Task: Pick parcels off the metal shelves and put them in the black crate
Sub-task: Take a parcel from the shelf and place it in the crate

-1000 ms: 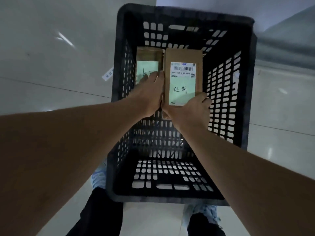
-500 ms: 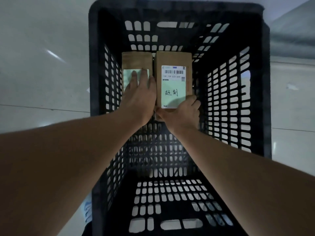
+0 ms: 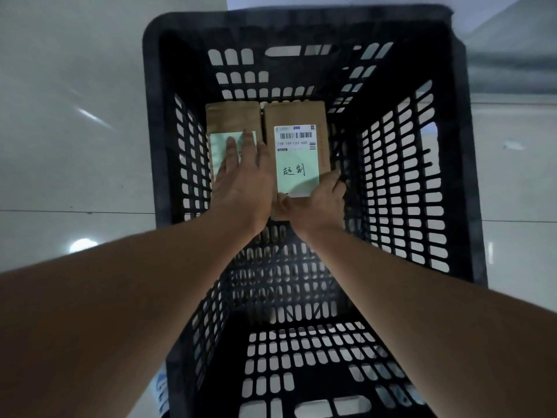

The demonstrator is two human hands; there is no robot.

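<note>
Two brown cardboard parcels lie side by side at the far end of the black crate, flat on its slotted floor. The left parcel has a pale label, and my left hand rests flat on it with fingers straight. The right parcel shows a barcode label with handwriting. My right hand grips its near right corner, thumb underneath the near edge and fingers along the side.
The crate's perforated walls rise on all sides around my forearms. Its near floor holds nothing. Glossy pale tiles surround the crate. A light shoe tip shows at the crate's near left corner.
Both hands have gone deeper into the crate with the parcels. My left hand has flattened on the left parcel. The view has moved closer over the crate.
</note>
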